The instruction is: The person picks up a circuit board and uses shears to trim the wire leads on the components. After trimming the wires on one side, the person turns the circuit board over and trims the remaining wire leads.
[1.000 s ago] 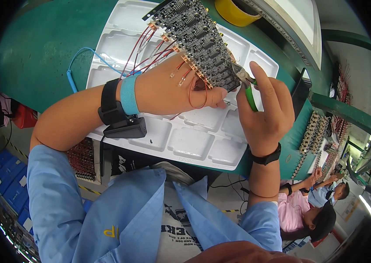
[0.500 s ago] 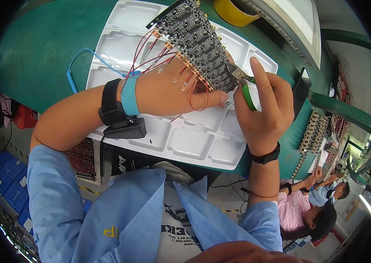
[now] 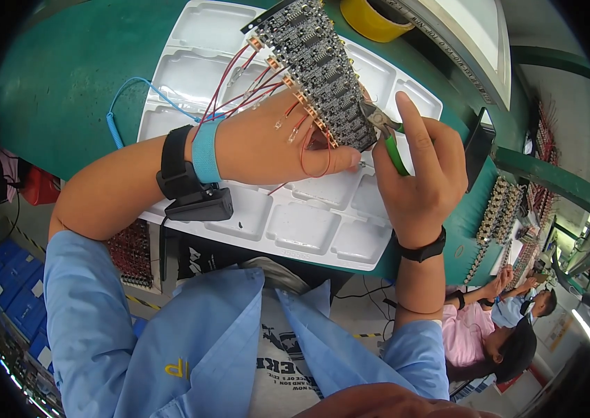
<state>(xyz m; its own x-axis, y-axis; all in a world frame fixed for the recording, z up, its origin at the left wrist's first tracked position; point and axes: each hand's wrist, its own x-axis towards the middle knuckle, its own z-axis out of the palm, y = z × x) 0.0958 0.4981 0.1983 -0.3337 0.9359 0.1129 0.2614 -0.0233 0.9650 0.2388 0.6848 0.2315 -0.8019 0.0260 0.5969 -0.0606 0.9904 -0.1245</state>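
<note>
My left hand [image 3: 260,148] grips the lower end of a long black circuit board panel [image 3: 319,70] packed with small parts, its thumb along the near edge. Copper-coloured coils line the panel's left edge, and thin red wires [image 3: 222,80] with small clear tips trail from them over the back of that hand. Closed around green-handled side cutters [image 3: 396,153], my right hand [image 3: 421,177] has its index finger stretched upward. The cutters' metal jaws meet the panel's right edge near its lower end; whether they bite on anything is too small to tell.
Under my hands a white compartment tray [image 3: 302,256] lies on the green table [image 3: 51,104]. A blue coiled cord [image 3: 114,129] runs to my left wristband. Yellow tape [image 3: 371,21] stands at the back. Component strips [image 3: 493,212] lie at right, near people [image 3: 472,334] at work.
The panel's upper end has shifted slightly to the right and turned a little more upright. Both hands and the cutters have stayed nearly in place.
</note>
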